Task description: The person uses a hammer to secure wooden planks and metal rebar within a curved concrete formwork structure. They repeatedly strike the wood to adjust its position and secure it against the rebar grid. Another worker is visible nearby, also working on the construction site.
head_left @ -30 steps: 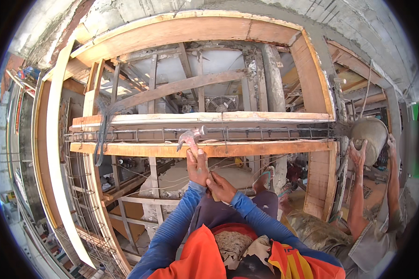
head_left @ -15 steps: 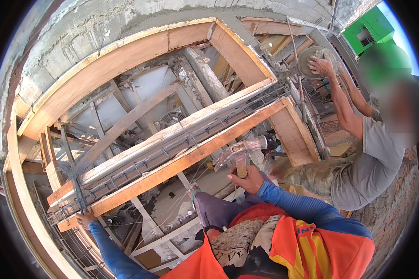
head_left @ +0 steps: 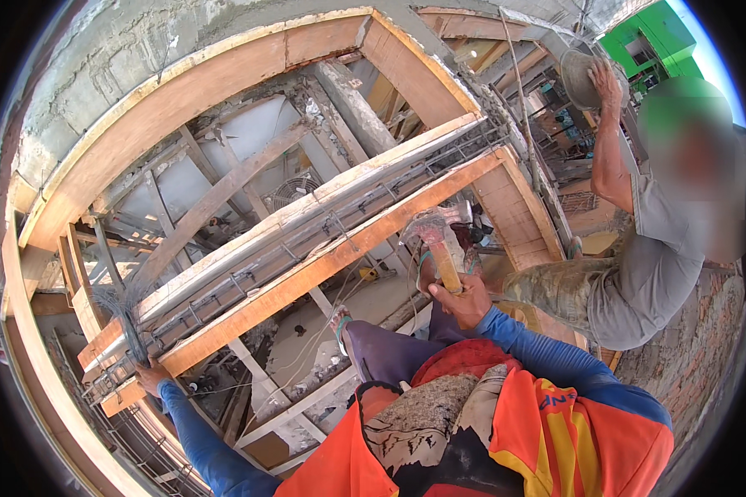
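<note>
My right hand [head_left: 466,302] is wrapped round the wooden handle of a hammer [head_left: 446,258]. Its worn, mortar-stained head points away from me, above my knees. Far to the left, my left hand [head_left: 151,377] is closed round the lower end of a bundle of thin tie wire [head_left: 123,321], against the end of a long orange-brown board [head_left: 307,282]. The wire's loose strands fan out above the fingers, which are partly hidden. Between that board and a paler, cement-smeared one [head_left: 340,199] runs a cage of steel rebar [head_left: 286,251].
A co-worker [head_left: 659,282] at the right raises a round grey pail [head_left: 578,80]. Plywood formwork [head_left: 162,112] curves along the concrete wall [head_left: 83,108]. Open gaps between beams drop to a lower level with a fan [head_left: 294,190]. A brick wall [head_left: 680,348] stands at the right.
The hammer has turned in my right hand, so more of its handle shows and its head sits lower. My left hand stays put. The co-worker's pail has risen and tipped.
</note>
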A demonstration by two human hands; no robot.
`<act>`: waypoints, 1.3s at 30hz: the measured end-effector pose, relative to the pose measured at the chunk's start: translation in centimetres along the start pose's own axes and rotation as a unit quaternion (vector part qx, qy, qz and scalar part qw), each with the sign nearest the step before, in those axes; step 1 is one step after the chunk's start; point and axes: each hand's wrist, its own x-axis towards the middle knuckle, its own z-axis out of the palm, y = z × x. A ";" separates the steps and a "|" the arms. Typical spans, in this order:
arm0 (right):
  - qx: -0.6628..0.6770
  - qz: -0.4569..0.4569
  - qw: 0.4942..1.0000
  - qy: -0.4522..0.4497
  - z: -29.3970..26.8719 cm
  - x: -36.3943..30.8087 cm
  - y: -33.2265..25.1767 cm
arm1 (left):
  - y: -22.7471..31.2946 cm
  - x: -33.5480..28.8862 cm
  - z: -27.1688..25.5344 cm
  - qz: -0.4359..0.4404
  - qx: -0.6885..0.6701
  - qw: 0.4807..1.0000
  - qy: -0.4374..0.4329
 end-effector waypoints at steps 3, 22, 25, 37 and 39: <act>-0.054 0.006 0.999 0.005 -0.4 -1.0 -0.3 | 1.7 -0.4 -0.7 -0.025 -0.001 0.998 -0.054; 0.048 -0.010 0.995 0.086 -1.7 -4.0 0.3 | -0.9 3.2 -7.0 -0.020 -0.112 0.993 0.025; 0.112 -0.184 0.973 0.087 -0.7 -1.7 0.0 | -4.7 3.5 -11.1 -0.088 -0.235 0.951 0.182; 0.183 -0.218 0.955 -0.084 9.0 1.2 -4.4 | 23.3 -40.7 -23.5 0.111 -0.793 0.536 -0.268; 0.097 -0.143 0.981 -0.086 7.9 0.2 -5.4 | 26.5 -45.4 -22.2 0.100 -0.818 0.475 -0.309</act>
